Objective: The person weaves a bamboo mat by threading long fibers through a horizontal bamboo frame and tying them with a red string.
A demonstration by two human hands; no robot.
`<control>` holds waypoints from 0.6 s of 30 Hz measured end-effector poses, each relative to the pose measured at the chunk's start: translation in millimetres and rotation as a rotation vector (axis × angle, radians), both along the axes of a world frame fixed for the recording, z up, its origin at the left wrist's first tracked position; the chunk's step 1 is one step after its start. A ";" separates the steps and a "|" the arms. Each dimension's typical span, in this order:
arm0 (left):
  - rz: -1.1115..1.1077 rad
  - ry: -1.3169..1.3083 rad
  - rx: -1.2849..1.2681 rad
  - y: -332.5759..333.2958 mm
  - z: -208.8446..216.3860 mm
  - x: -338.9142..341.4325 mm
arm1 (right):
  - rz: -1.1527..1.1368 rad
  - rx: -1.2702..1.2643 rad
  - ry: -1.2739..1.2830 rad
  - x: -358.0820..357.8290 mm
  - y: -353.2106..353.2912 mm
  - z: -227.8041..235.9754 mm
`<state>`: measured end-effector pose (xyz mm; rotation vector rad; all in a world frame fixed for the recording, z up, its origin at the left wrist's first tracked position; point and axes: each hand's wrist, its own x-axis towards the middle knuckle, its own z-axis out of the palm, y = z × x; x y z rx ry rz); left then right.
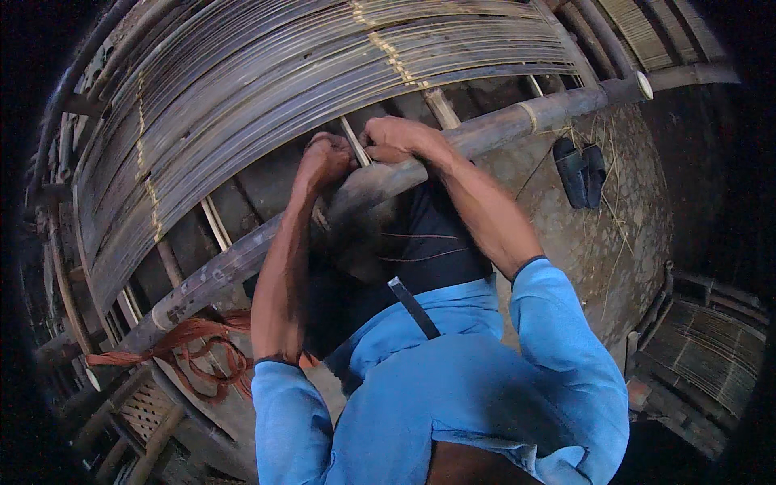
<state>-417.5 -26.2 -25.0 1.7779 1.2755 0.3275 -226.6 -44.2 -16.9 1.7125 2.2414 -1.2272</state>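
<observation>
Both hands met at the near edge of a curved panel of bamboo slats [307,73], just above a thick bamboo pole [485,129] that ran diagonally from lower left to upper right. The left hand [323,159] was clenched in a fist around the lower part of a thin pale bamboo strip [354,144]. The right hand [396,137] pinched the same strip from the other side, its fingers curled over the pole. Held so between two hands, the strip was probably being steadied against the pole's support, since one hand alone would let so thin a sliver bend.

The strip's long axis ran steeply, from lower right near the hands up and leftward toward the slats, across both the pole and the slats. Its upper end pointed under the panel; whether it passed between slats could not be told, as the knuckles covered that spot.

The slats lay close together, bound by pale lashings [388,48] running across them. Orange cord [202,347] hung in loops below the pole at the lower left, well apart from the hands. A pair of dark sandals [580,170] lay on the earthen floor [614,242] beyond the pole, to the right.
</observation>
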 end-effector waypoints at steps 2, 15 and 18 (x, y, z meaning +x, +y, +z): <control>-0.055 0.082 0.071 6.1 -5.4 -16.7 | -0.090 0.053 0.004 -11.4 -8.7 21.3; 0.078 -0.918 -0.858 -69.9 78.7 -70.5 | -0.436 0.158 1.156 -9.7 -117.0 56.4; 0.247 -0.988 -0.786 -104.5 79.8 -52.6 | -0.457 0.563 0.822 -36.1 -132.3 71.8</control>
